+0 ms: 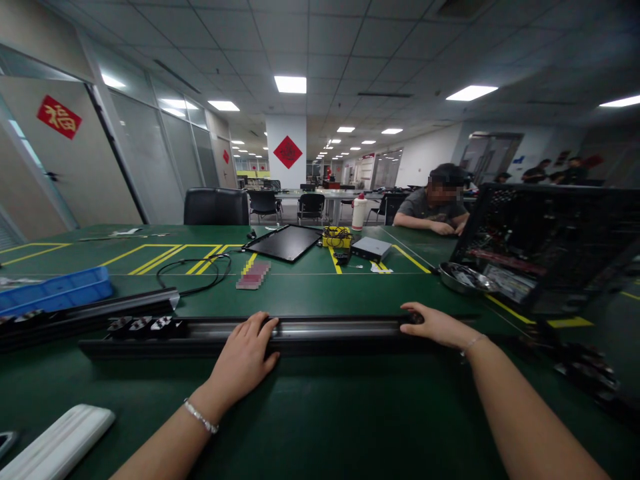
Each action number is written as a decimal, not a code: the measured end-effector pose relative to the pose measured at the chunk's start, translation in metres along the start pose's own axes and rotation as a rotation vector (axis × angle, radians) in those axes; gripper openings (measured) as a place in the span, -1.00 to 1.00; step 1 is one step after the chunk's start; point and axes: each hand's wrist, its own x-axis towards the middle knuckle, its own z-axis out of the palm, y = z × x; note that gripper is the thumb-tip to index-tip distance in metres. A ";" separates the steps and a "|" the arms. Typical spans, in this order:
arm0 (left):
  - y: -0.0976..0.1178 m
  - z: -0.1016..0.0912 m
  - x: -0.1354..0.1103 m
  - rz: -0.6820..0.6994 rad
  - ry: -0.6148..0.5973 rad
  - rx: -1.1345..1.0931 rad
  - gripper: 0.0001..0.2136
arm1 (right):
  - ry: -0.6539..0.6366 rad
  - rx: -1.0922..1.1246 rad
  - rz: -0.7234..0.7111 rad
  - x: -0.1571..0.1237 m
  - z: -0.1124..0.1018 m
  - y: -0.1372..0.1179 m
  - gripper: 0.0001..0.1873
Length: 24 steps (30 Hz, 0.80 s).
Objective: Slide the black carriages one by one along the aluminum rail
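Observation:
A long black channel-shaped rail [320,343] lies across the green table in front of me, with a silvery strip along its inside. My left hand [245,353] grips its middle, fingers over the top and thumb on the near side. At the rail's right part, my right hand [440,325] curls thumb and forefinger around a small dark piece [416,319], whose kind I cannot make out. Several black blocks with silvery tops [140,325] sit in the rail's left end.
Left lie a blue tray [55,291], another black rail [115,308] and a white slab [60,440]. Beyond are a black panel [285,242], a yellow box [337,237] and a grey box [371,249]. A metal bowl [463,277] and an open black case [545,247] stand right. A person [433,207] sits opposite.

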 end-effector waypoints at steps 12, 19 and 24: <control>0.000 -0.001 0.000 0.002 -0.005 -0.014 -0.51 | 0.026 0.012 -0.006 -0.001 -0.002 0.005 -0.29; -0.001 -0.001 0.001 0.008 -0.012 -0.001 -0.51 | 0.015 -0.028 0.015 -0.004 -0.002 0.003 -0.33; -0.001 0.000 0.001 0.009 -0.005 -0.010 -0.50 | 0.062 -0.128 0.006 -0.006 -0.002 0.002 -0.33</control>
